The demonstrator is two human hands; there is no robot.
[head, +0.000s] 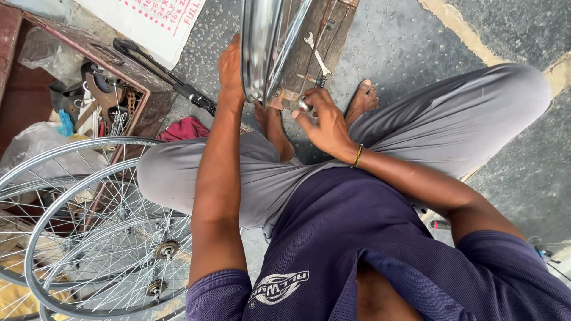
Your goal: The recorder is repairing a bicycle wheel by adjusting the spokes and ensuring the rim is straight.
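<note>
While left hand (231, 68) braces the upright chrome rim (262, 47) — grip flat, right hand (321, 122) pinches a small metal tool (304, 106).

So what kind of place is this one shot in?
Probably a roadside bicycle repair spot. The person sits on the pavement, left hand steadying a rim. Spoked wheels are stacked beside an open toolbox, and a spanner lies on a wooden board.
</note>
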